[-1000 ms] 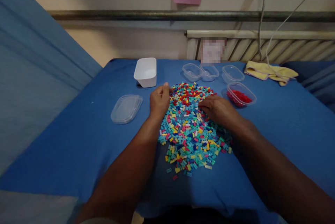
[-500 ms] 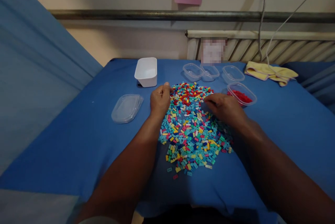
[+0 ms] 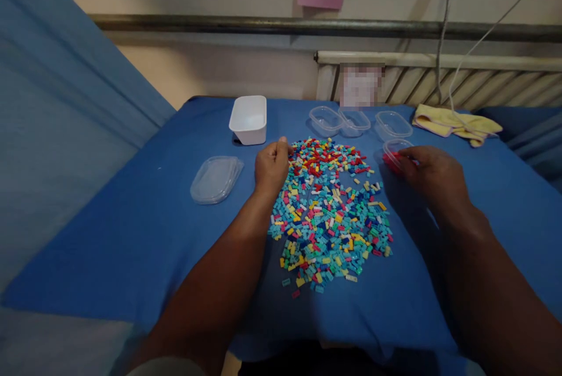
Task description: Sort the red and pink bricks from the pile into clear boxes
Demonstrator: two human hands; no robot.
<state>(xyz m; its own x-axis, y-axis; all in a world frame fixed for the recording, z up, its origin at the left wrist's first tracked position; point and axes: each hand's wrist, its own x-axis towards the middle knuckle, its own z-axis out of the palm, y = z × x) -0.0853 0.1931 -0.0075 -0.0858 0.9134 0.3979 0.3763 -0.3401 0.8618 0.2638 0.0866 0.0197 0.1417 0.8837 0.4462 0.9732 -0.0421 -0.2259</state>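
A wide pile of small toy building bricks (image 3: 333, 226) in blue, teal, yellow, pink, white and red is spread over the middle of the blue-covered table. At the pile's upper left edge rests my left hand (image 3: 272, 168), fingers curled and thumb up; whatever it may hold is hidden. My right hand (image 3: 439, 180) is over the near right side of a clear plastic tub (image 3: 399, 144) with red bricks (image 3: 390, 161) in it. Its fingers are pinched together above the tub, and I cannot see whether a brick is between them. That hand covers part of the tub.
Three clear tubs (image 3: 394, 124) stand along the back. A white bin (image 3: 248, 121) is at the back left, with clear lids (image 3: 216, 180) stacked nearer. A yellow cloth (image 3: 456, 123) with a cable across it lies at the back right, before a radiator (image 3: 417, 80).
My right hand has moved right, from the pile's upper right part to the tub of red bricks. My left hand has stayed at the pile's edge. The view has shifted slightly.
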